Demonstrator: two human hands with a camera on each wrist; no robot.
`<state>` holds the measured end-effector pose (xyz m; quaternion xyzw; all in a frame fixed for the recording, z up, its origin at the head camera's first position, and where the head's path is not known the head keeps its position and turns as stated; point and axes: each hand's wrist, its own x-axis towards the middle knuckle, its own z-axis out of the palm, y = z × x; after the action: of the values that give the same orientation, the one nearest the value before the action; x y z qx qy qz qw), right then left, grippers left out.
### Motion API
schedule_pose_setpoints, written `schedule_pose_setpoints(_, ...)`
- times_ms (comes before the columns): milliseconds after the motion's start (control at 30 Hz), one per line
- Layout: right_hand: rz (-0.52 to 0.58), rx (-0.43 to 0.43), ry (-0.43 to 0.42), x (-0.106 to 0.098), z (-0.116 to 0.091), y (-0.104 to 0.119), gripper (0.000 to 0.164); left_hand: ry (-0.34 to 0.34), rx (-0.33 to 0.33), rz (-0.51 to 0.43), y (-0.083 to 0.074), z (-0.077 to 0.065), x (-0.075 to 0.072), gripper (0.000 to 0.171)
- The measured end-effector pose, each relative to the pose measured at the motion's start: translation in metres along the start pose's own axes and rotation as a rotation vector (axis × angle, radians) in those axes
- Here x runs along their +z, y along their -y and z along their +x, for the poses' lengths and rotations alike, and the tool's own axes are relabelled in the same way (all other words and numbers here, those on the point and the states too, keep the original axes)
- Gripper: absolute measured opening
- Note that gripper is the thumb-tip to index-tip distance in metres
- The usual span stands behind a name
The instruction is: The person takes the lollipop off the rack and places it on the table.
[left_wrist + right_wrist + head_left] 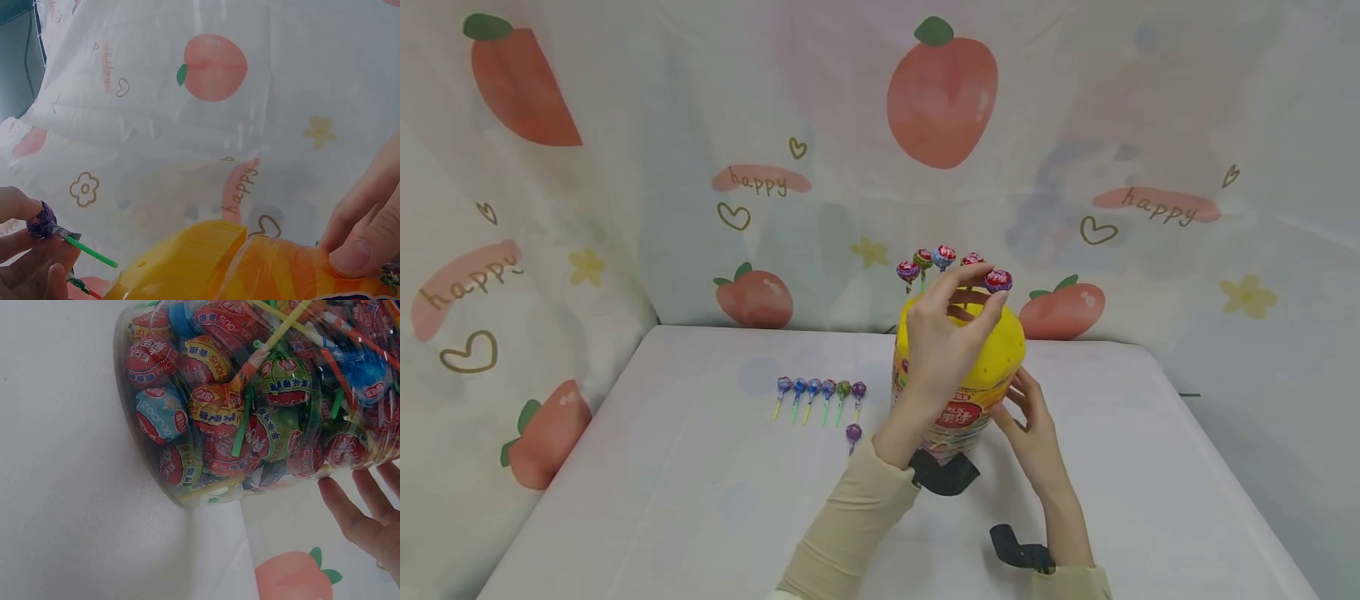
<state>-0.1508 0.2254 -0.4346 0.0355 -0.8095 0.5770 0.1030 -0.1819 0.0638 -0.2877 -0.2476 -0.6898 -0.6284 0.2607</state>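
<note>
My left hand (942, 342) is raised over a big jar's yellow lid (1006, 340) and pinches a purple-and-red wrapped lollipop (998, 280) by its head. In the left wrist view its green stick (94, 252) slants down toward the lid. Several lollipops (944, 255) stand upright along the lid's far side, partly hidden by that hand. The clear jar (181, 487) is packed with wrapped lollipops and has a red label (961, 414). Low on the jar's right side, my right hand (1036, 429) rests its spread fingertips and thumb against the wall.
A row of several lollipops (814, 390) lies on the white table (700, 483) to the left of the jar, with one purple lollipop (853, 433) just in front of the row's right end. A cloth backdrop (850, 108) printed with peaches encloses the table behind.
</note>
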Motion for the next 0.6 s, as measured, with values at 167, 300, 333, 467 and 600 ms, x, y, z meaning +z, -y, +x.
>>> schedule_pose_setpoints(167, 0.0, -0.009, -0.005, 0.0, 0.001, 0.0, 0.068, 0.013, -0.008, 0.0, -0.001, -0.007, -0.008, 0.032)
schedule_pose_setpoints(300, -0.005, -0.009, -0.012, 0.0, 0.002, -0.001, 0.068, 0.014, -0.002, 0.015, 0.0, -0.017, -0.017, 0.03)
schedule_pose_setpoints(333, -0.004, -0.008, -0.014, 0.0, 0.002, -0.001, 0.068, 0.014, -0.006, 0.016, 0.001, -0.02, -0.019, 0.03)
schedule_pose_setpoints(467, 0.0, -0.02, -0.014, 0.0, 0.002, -0.001, 0.067, 0.013, -0.042, 0.02, 0.002, -0.031, -0.028, 0.03)
schedule_pose_setpoints(600, 0.006, -0.036, -0.013, 0.001, 0.003, -0.001, 0.067, 0.0, -0.088, 0.033, 0.006, -0.044, -0.038, 0.03)
